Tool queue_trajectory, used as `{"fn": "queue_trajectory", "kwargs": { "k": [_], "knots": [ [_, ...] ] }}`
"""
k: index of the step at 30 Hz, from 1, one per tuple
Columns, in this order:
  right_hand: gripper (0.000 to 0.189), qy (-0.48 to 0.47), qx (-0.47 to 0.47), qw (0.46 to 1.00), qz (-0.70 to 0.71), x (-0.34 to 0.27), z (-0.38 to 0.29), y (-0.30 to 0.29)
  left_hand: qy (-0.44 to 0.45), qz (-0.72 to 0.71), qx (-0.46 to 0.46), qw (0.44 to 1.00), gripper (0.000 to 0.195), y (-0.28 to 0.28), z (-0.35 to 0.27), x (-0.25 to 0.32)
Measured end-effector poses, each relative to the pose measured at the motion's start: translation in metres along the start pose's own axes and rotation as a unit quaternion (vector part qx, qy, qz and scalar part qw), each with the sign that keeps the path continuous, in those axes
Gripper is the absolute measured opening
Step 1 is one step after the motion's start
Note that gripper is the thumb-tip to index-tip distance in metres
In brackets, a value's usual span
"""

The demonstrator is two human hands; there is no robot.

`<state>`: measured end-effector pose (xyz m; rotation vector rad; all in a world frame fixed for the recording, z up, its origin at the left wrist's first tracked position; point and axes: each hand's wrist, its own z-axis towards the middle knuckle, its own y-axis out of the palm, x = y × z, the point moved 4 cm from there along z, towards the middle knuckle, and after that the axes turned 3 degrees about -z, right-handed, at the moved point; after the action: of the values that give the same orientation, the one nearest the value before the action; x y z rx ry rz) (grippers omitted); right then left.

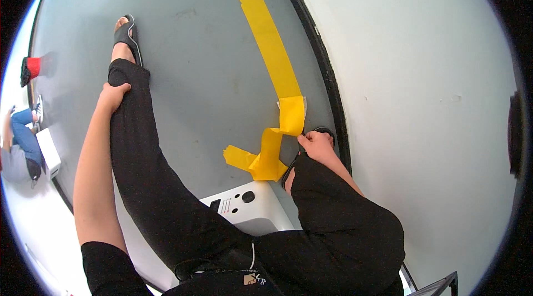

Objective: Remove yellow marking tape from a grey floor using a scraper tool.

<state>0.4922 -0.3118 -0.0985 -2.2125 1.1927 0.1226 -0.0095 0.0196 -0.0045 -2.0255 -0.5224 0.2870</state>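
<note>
A strip of yellow floor tape [266,37] lies flat along the grey floor beside the wall. Its near part, a loose yellow tape length [270,150], is lifted, folded and twisted, with a ragged end to the left. My right hand [318,144] pinches the edge of this lifted part, close to my right foot. Whitish bits show at the tape's sides where it leaves the floor. My left hand [113,97] is wrapped around my black trouser leg [131,121] at the lower shin. Below it, my left foot wears a black sandal [129,37].
Between my legs is a white box-shaped unit [258,206] with a black knob. A black baseboard [325,67] edges the white wall [408,67] on my right. Far left, a person [25,137] sits near a white box [49,152] and a red-and-black object [31,70].
</note>
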Motion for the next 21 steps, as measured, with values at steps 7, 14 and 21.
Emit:
{"fn": "queue_trajectory", "kwargs": {
  "k": [7, 14, 21],
  "knots": [
    [0.050, -0.020, -0.046, 0.997, -0.063, 0.030, 0.013, 0.019, 0.006, -0.005, 0.008, 1.000, 0.084, 0.000, 0.004, -0.004],
    [0.044, -0.026, -0.021, 0.997, -0.067, 0.027, 0.010, 0.021, 0.007, 0.004, 0.009, 1.000, 0.084, 0.000, 0.004, -0.002],
    [0.048, 0.022, 0.028, 0.997, 0.064, 0.013, 0.006, 0.009, 0.006, -0.007, 0.000, 1.000, 0.086, 0.000, 0.003, -0.003]
  ]
}}
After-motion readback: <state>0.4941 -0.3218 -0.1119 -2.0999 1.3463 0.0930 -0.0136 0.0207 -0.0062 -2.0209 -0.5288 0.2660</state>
